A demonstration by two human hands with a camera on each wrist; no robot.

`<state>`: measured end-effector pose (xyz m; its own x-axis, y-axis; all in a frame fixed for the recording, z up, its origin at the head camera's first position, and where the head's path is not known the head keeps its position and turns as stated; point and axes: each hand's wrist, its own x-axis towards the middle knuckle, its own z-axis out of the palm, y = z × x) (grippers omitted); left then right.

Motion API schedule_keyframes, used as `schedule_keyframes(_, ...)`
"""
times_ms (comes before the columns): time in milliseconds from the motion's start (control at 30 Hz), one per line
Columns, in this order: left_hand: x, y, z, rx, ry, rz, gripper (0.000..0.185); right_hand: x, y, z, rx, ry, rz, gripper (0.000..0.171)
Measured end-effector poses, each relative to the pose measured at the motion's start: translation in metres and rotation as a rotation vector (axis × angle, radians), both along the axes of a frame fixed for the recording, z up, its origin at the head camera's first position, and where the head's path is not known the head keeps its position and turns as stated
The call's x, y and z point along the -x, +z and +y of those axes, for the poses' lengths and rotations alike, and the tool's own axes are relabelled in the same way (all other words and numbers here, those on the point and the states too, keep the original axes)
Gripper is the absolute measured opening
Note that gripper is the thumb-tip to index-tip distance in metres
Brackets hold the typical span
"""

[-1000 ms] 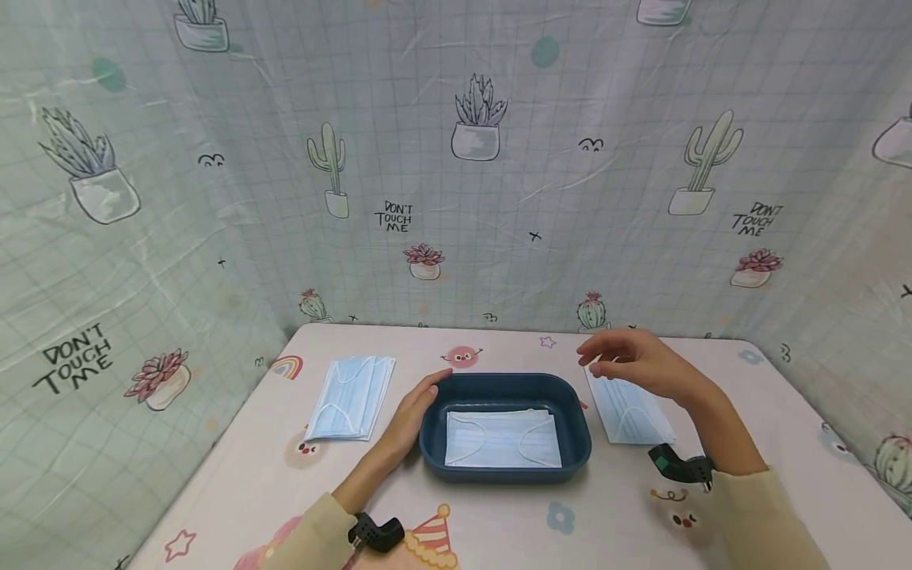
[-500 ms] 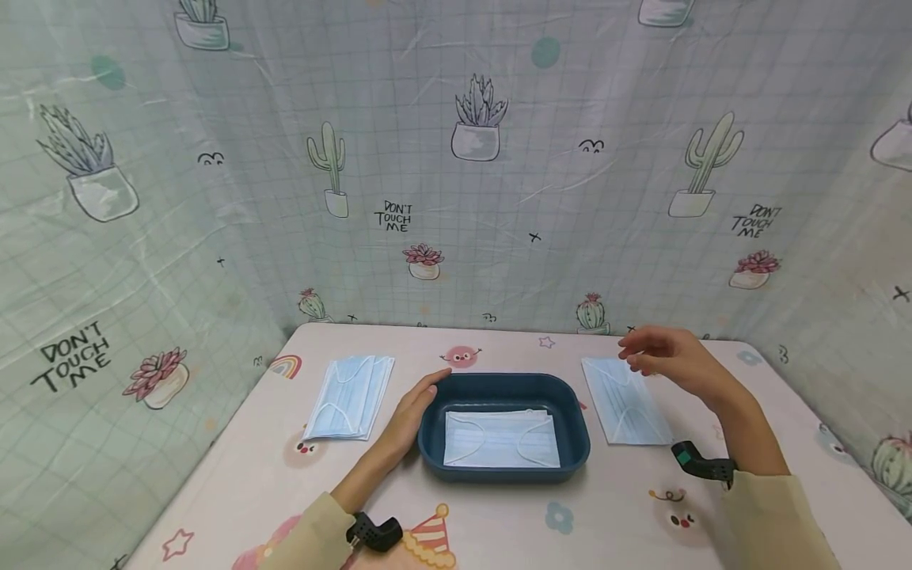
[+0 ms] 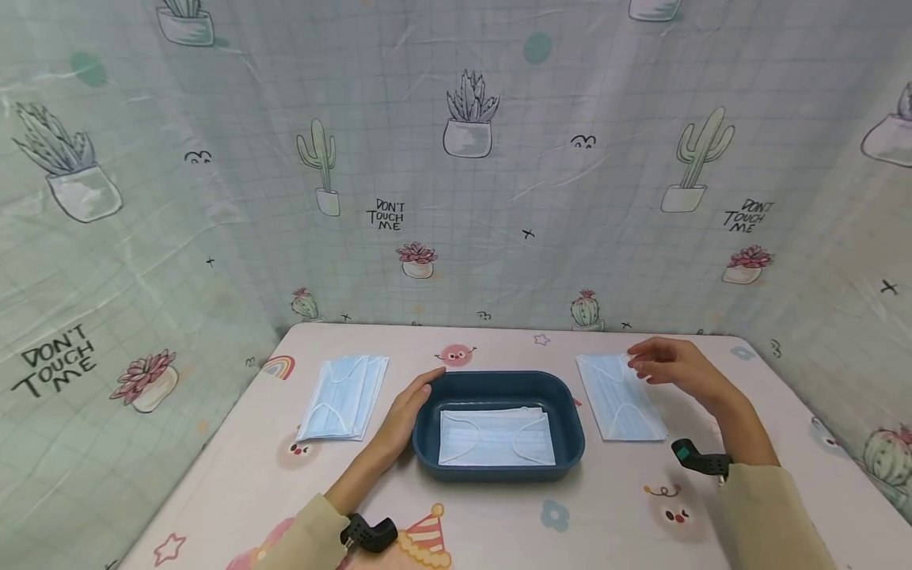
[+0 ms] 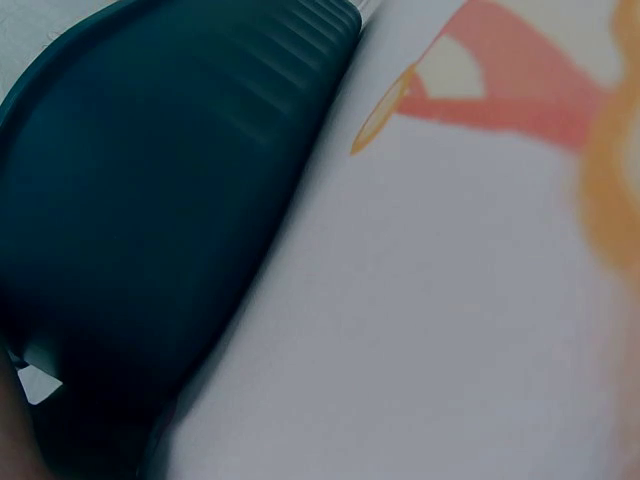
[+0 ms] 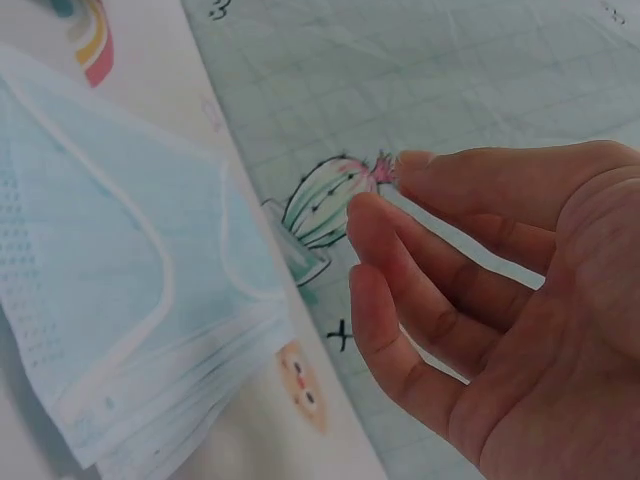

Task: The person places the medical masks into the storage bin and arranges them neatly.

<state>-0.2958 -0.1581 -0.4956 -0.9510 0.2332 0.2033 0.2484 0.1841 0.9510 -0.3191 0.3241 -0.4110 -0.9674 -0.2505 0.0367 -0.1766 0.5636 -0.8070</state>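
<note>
A dark blue rectangular tub (image 3: 499, 475) stands at the middle of the table, its side wall (image 4: 150, 200) filling the left wrist view. Inside lies a light blue face mask (image 3: 496, 437) with white ear loops. My left hand (image 3: 406, 412) rests along the tub's left side, its fingers extended up to the rim. By the far right corner of the right-hand stack of face masks (image 3: 621, 404) is my right hand (image 3: 673, 366). In the right wrist view its bent fingers (image 5: 400, 300) hold nothing and stand apart from the masks (image 5: 120, 240).
Another stack of face masks (image 3: 345, 396) lies left of the tub. The table (image 3: 513, 526) wears a pale cloth with cartoon prints. A patterned curtain (image 3: 456, 198) rises behind it and at both sides.
My right hand has moved right, from above the far left corner of the right stack to its far right corner, then sunk a little. The left hand stays on the tub.
</note>
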Motion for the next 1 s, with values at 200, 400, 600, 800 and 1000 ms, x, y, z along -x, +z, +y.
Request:
schedule_keyframes(200,0.000,0.001,0.000,-0.002,0.003,0.003,0.043,0.003,-0.013,0.003,-0.008,-0.017,-0.024,0.050)
schedule_keyframes(400,0.000,0.002,-0.001,0.002,0.002,-0.005,0.043,0.009,-0.022,0.001,-0.063,-0.012,-0.074,0.057)
schedule_keyframes(600,-0.001,0.001,-0.001,-0.002,0.003,-0.014,0.044,0.014,-0.028,-0.004,-0.134,-0.056,-0.129,0.058)
schedule_keyframes(800,0.000,0.001,-0.001,0.004,0.001,-0.018,0.044,0.015,-0.029,-0.011,-0.238,-0.125,-0.141,0.062)
schedule_keyframes(1000,-0.001,0.002,-0.001,-0.002,-0.009,-0.023,0.044,0.014,-0.028,-0.022,-0.359,-0.140,-0.116,0.076)
